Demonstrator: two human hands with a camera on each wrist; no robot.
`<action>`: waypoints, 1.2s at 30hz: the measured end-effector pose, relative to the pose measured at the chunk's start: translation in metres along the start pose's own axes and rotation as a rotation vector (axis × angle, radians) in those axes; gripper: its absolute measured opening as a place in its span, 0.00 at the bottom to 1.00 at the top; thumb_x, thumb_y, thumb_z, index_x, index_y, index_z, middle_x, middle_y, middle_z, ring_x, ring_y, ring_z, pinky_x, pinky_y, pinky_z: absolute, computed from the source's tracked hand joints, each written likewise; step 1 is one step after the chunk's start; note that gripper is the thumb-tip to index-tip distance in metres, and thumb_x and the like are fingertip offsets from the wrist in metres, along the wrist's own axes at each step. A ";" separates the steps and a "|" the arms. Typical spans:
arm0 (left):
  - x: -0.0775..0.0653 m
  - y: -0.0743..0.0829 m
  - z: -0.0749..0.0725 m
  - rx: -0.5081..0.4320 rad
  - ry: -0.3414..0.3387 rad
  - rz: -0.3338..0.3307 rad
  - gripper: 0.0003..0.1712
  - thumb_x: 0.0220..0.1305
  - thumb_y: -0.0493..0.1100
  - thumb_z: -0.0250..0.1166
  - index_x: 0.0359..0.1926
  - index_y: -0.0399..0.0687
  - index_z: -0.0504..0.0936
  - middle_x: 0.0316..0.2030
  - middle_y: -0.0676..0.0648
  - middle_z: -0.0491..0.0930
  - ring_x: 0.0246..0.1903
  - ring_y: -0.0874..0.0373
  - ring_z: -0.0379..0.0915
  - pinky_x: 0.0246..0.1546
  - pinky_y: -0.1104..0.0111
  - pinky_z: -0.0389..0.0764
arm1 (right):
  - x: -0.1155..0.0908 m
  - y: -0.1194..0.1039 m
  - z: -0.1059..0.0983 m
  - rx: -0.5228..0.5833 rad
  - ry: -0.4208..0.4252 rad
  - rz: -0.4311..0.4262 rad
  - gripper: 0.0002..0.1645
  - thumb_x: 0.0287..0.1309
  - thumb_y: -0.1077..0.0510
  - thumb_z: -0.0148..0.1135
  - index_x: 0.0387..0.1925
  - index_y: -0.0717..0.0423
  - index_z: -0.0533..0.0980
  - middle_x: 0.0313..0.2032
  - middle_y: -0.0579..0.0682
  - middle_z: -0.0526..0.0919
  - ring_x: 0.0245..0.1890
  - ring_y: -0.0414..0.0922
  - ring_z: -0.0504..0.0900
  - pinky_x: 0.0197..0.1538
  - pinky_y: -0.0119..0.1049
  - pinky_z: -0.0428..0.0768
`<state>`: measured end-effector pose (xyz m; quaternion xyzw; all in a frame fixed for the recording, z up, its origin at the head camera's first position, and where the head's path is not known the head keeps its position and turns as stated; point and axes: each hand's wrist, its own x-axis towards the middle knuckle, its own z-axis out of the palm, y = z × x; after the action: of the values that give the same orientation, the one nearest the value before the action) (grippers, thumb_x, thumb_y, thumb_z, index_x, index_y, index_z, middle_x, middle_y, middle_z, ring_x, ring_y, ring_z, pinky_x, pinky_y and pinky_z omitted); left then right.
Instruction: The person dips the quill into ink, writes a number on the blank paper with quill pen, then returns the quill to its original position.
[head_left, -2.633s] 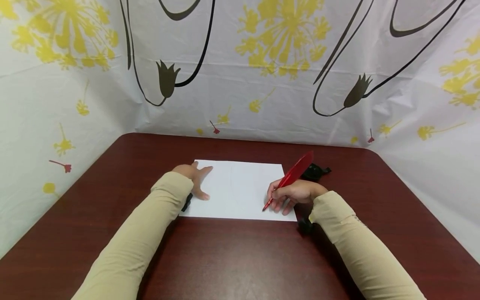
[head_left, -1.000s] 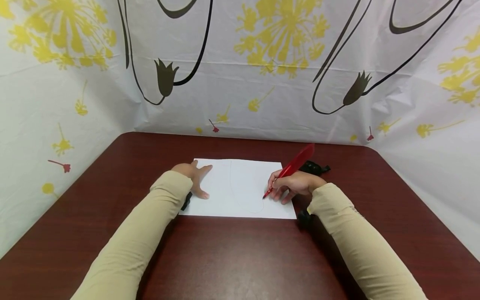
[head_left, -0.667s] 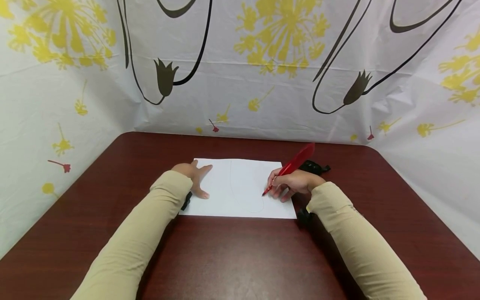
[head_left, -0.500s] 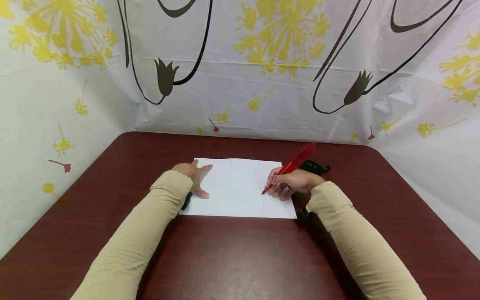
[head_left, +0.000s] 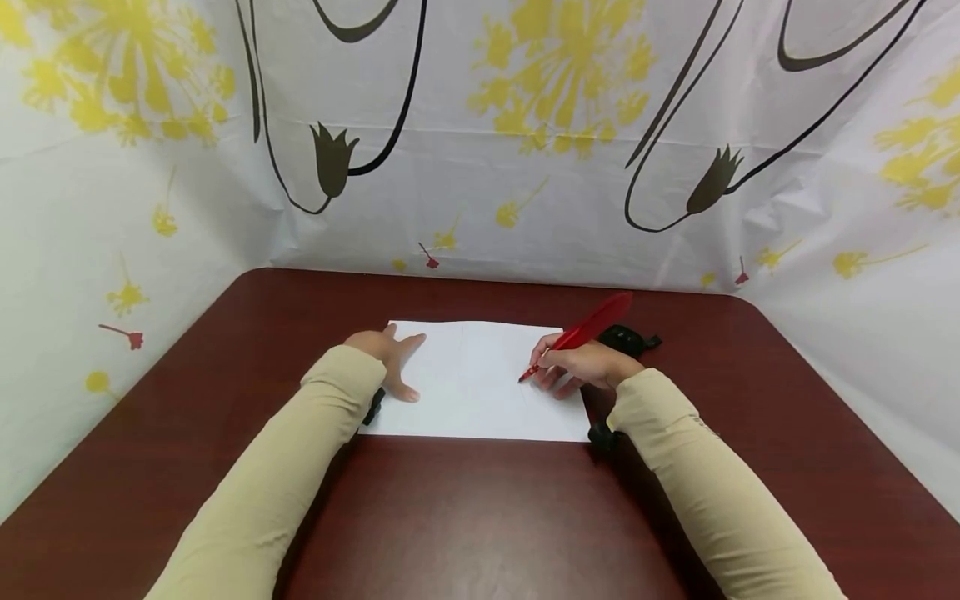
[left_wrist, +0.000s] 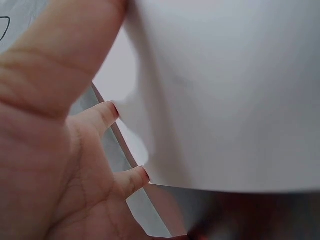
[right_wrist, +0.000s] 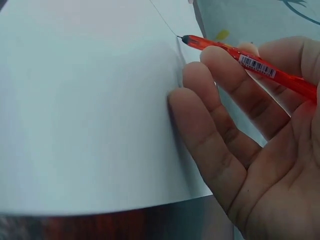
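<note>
A sheet of white paper (head_left: 465, 392) lies on the table, with a faint thin line drawn on it. My right hand (head_left: 573, 365) pinches a red pen (right_wrist: 275, 72) topped by a red feather (head_left: 603, 319). In the right wrist view the pen's dark tip touches the paper at the end of a thin line, and the lower fingers rest on the sheet. My left hand (head_left: 386, 360) lies spread on the paper's left side, thumb and fingertips touching it. In the left wrist view its straight fingers (left_wrist: 102, 114) press along the paper's edge.
The dark reddish-brown table (head_left: 480, 517) extends around the paper on all sides. Black wrist-worn devices (head_left: 630, 340) show at both wrists. A white cloth with printed flowers (head_left: 450, 192) hangs behind the table and along its sides.
The right hand with the pen has moved up and slightly left over the paper, the tip leaving a curved line behind it. My left hand has stayed in place.
</note>
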<state>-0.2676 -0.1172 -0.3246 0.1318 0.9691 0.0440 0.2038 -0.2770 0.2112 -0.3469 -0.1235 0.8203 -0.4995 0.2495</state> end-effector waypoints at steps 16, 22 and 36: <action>0.005 0.000 -0.001 0.036 -0.032 -0.014 0.62 0.51 0.68 0.69 0.77 0.59 0.44 0.74 0.32 0.39 0.70 0.34 0.46 0.62 0.44 0.60 | 0.003 -0.001 0.003 0.045 0.036 -0.024 0.08 0.67 0.60 0.52 0.40 0.60 0.76 0.34 0.57 0.83 0.34 0.50 0.83 0.37 0.48 0.82; 0.006 0.000 -0.001 0.035 -0.042 -0.013 0.62 0.52 0.68 0.69 0.78 0.59 0.43 0.74 0.33 0.38 0.70 0.34 0.44 0.62 0.44 0.60 | 0.005 0.000 0.005 0.055 0.051 -0.020 0.08 0.67 0.60 0.52 0.40 0.59 0.76 0.34 0.57 0.83 0.34 0.50 0.83 0.37 0.48 0.82; 0.004 0.000 -0.001 0.045 -0.030 -0.003 0.61 0.53 0.68 0.69 0.78 0.58 0.43 0.74 0.32 0.40 0.69 0.35 0.49 0.62 0.46 0.62 | 0.008 -0.002 0.006 0.066 0.064 -0.022 0.08 0.66 0.59 0.53 0.41 0.60 0.75 0.35 0.56 0.83 0.33 0.49 0.83 0.36 0.46 0.82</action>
<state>-0.2713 -0.1160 -0.3251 0.1354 0.9669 0.0196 0.2153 -0.2809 0.2021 -0.3497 -0.1081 0.8095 -0.5329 0.2214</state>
